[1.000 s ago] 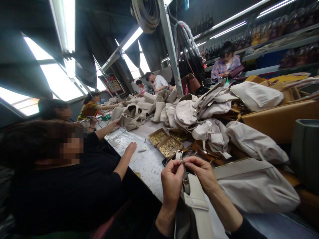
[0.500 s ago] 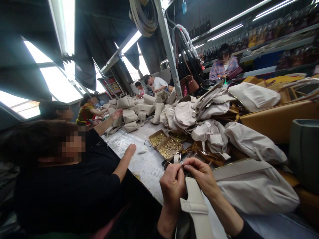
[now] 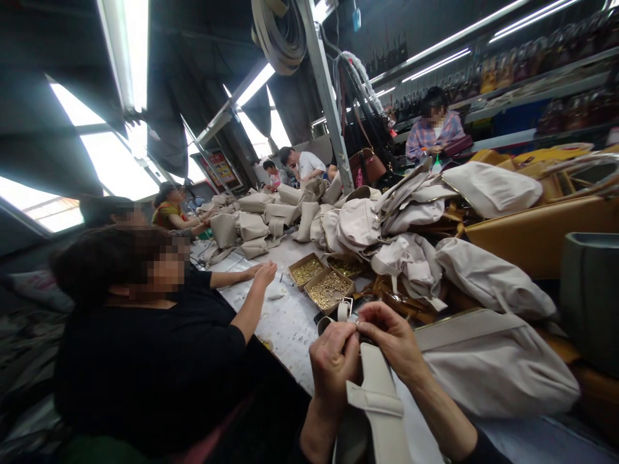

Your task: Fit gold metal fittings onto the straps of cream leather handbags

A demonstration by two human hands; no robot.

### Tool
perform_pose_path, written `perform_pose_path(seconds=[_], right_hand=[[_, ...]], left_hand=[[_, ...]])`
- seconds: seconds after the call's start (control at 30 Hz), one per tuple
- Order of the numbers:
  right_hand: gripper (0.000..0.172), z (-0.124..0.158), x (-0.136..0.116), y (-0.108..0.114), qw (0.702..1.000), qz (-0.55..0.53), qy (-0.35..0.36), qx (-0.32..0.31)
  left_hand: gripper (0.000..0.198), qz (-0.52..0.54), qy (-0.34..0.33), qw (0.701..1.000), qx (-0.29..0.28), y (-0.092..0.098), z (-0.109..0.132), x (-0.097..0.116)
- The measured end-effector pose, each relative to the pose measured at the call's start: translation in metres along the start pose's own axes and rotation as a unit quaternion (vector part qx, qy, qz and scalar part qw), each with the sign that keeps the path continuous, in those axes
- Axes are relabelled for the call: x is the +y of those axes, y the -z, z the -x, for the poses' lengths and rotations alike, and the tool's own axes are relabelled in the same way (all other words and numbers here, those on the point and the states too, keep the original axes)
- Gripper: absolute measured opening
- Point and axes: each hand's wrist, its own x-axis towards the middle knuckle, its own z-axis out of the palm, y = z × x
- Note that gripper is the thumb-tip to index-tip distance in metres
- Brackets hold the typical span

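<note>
My left hand [image 3: 333,364] is closed around a light beige bag strap [image 3: 341,313], whose silver buckle [image 3: 348,301] sticks up past the knuckles. My right hand [image 3: 389,338] meets it from the right, thumb and index finger pinched together at the strap. Whatever small piece lies between those fingertips is too hidden to name. Below both hands stands a beige bag [image 3: 387,425] with a flap band and a crosswise loop; its lower part runs out of view.
Open boxes of gold-coloured metal fittings [image 3: 330,288] sit just beyond my hands. Beige bags [image 3: 488,367] are heaped on the right, with a mustard bag [image 3: 541,225] behind. On the left, a co-worker in black [image 3: 159,361] sits close at the white table [image 3: 285,328].
The co-worker in black has drawn back the outstretched arm, bringing both hands together over the table, and sits more to the right. My hands stay at the strap with barely any shift.
</note>
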Motion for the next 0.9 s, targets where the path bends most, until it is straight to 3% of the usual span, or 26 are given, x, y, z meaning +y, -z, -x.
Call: perform_pose_path(seconds=[0.17, 0.3, 0.33, 0.53, 0.77, 0.9], right_hand=[[0.029, -0.001, -0.011, 0.012, 0.995, 0.072, -0.025, -0.057], [0.032, -0.003, -0.022, 0.024, 0.992, 0.063, -0.051, -0.093], [0.032, -0.003, -0.023, 0.026, 0.992, 0.058, -0.055, -0.094], [0.033, -0.004, -0.026, 0.032, 0.993, 0.044, -0.07, -0.087], [0.032, -0.012, -0.035, 0.043, 0.984, 0.087, -0.066, -0.143], [0.037, -0.024, -0.05, 0.046, 0.96, 0.138, -0.092, -0.226]], left_hand=[[0.016, 0.033, 0.04, 0.997, -0.062, 0.012, 0.001, 0.008], [0.021, -0.001, 0.114, 0.993, 0.042, 0.028, -0.006, 0.001], [0.02, -0.014, 0.123, 0.991, 0.044, 0.032, -0.01, -0.004], [0.055, -0.066, 0.075, 0.975, -0.197, 0.044, -0.032, -0.029], [0.038, 0.036, 0.047, 0.933, -0.355, 0.04, -0.055, -0.035], [0.027, 0.112, 0.036, 0.892, -0.436, 0.03, -0.064, -0.042]])
